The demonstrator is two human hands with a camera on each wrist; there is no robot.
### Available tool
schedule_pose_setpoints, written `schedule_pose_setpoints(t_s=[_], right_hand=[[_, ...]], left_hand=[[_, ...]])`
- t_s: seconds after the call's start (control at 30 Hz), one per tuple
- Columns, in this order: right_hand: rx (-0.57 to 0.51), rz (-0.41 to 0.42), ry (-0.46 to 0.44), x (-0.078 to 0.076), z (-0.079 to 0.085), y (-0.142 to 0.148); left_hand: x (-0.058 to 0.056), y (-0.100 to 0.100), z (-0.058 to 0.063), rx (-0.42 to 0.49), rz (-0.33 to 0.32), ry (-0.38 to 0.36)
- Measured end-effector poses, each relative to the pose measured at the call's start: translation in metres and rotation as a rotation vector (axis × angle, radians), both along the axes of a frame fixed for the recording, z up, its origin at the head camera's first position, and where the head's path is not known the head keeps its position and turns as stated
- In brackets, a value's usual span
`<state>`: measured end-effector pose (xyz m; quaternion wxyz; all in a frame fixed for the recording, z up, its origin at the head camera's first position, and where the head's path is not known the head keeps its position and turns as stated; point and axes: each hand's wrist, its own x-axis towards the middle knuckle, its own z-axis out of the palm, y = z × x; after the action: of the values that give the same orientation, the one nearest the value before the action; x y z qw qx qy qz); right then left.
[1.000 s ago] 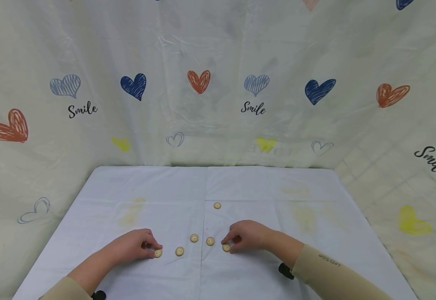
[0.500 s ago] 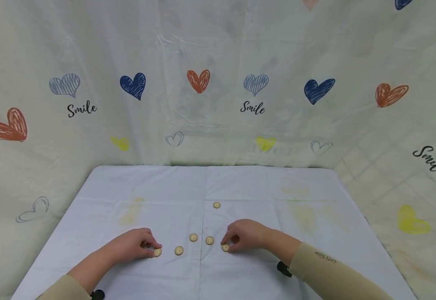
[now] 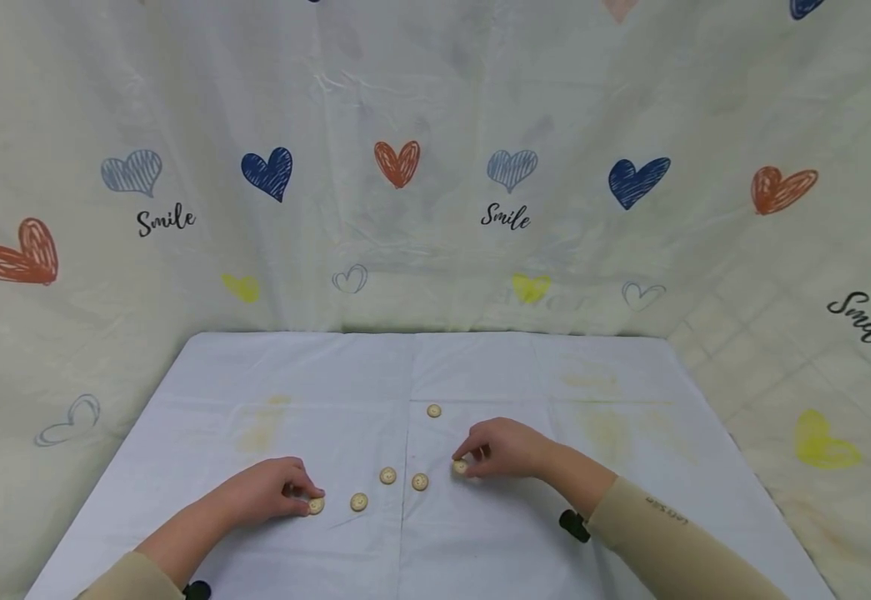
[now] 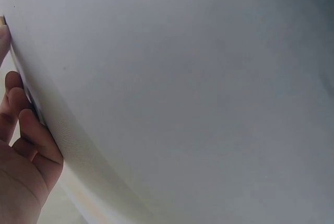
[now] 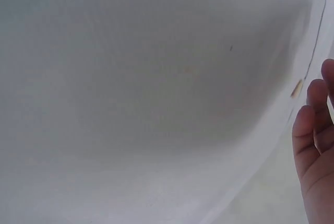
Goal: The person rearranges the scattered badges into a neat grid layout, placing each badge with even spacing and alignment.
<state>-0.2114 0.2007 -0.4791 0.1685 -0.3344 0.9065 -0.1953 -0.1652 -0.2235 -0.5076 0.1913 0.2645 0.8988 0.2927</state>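
Observation:
Several round wooden buttons are on the white cloth in the head view. My left hand (image 3: 262,493) pinches the leftmost button (image 3: 317,506) between thumb and fingertips, down at the table. Between my right thumb and fingers is another button (image 3: 460,467); that right hand (image 3: 508,451) is right of the middle of the table. In the gap between the hands lie a button (image 3: 358,502), a second button (image 3: 387,476) and a third button (image 3: 420,482). Only the curled fingers (image 4: 31,130) of the left hand and a few right fingers (image 5: 308,125) show in the wrist views.
A single button (image 3: 433,411) lies farther back, near a crease in the white tablecloth (image 3: 330,367). Behind the table hangs a pale curtain (image 3: 435,100) printed with hearts and "Smile". Both sleeves are beige, with dark straps at the wrists.
My right hand has moved away from me and slightly right, carrying its button off from beside the middle ones. The left hand and the other buttons stay in place.

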Motion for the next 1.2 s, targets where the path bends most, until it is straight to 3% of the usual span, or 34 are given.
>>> schedule_pose_setpoints(t_s=[0.33, 0.67, 0.93, 1.2], right_hand=[[0.023, -0.144, 0.029, -0.031, -0.002, 0.012], [0.077, -0.299, -0.003, -0.059, -0.010, 0.015], [0.031, -0.347, -0.014, -0.066, -0.016, 0.010], [-0.001, -0.383, -0.052, -0.061, -0.011, 0.015]], left_hand=[[0.000, 0.001, -0.001, -0.003, 0.001, -0.001], [0.000, 0.002, -0.001, 0.002, -0.007, 0.004], [0.002, -0.003, -0.003, -0.010, 0.003, 0.012], [0.000, -0.002, -0.001, -0.003, -0.001, 0.009]])
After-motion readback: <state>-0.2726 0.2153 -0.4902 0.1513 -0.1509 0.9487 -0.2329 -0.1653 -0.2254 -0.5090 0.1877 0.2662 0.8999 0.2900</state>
